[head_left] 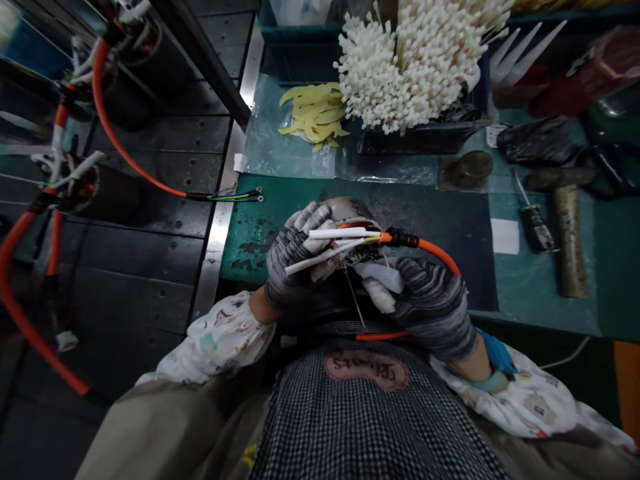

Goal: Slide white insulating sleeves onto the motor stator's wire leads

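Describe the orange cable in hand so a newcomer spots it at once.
Start at the green bench; two gloved hands meet at its near edge. The orange cable runs from the left hand and arcs over the right hand. Unlike the other orange cable lying loose at the bench's left edge, its end has a black collar.

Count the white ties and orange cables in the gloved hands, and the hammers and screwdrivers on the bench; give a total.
Ties: 2
Cable: 1
Hammer: 1
Screwdriver: 1
Total: 5
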Demonstrator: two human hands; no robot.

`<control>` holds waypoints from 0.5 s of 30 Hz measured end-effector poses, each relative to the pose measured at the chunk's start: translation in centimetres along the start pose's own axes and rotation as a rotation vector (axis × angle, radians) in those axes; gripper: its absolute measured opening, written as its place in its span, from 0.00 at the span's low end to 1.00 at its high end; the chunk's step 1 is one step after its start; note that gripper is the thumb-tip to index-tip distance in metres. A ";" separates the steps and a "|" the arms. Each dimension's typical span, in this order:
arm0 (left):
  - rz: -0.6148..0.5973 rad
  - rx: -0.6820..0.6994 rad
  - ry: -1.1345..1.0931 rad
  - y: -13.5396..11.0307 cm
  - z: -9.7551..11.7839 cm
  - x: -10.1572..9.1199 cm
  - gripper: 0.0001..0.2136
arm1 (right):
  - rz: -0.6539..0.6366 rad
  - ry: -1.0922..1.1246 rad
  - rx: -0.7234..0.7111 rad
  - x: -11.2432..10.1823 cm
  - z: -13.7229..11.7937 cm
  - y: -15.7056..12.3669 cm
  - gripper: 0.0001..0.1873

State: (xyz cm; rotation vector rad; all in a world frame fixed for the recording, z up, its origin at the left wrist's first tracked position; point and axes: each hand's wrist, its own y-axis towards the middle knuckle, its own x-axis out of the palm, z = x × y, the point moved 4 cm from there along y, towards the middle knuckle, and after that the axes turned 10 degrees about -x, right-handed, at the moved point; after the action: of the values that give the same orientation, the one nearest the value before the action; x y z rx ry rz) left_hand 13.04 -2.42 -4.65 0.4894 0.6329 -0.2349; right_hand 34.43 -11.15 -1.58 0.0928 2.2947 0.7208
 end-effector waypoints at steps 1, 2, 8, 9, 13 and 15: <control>-0.020 0.029 0.018 0.5 0.5 -0.1 0.18 | -0.002 -0.003 0.035 -0.3 0.3 -0.3 0.10; -0.043 0.070 0.035 1.0 1.1 -0.1 0.18 | -0.007 -0.019 0.072 -0.7 0.7 -0.6 0.12; -0.173 0.195 0.218 4.4 3.8 1.1 0.21 | -0.024 -0.169 0.112 -2.0 1.9 -1.1 0.14; -0.188 0.188 0.217 4.9 4.0 1.3 0.21 | -0.021 -0.193 0.102 -2.0 1.9 -1.0 0.13; -0.247 0.151 0.137 7.0 4.3 2.3 0.22 | 0.025 -0.259 0.057 -2.0 1.6 -0.8 0.11; -0.265 0.153 0.140 7.8 4.4 2.7 0.22 | 0.033 -0.237 0.061 -2.2 1.6 -0.7 0.13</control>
State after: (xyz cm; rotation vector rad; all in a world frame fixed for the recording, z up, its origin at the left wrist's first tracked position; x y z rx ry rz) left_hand 20.16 1.94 -0.39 0.5727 0.8207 -0.5057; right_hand 37.18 -11.56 -1.58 0.2328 2.0922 0.6207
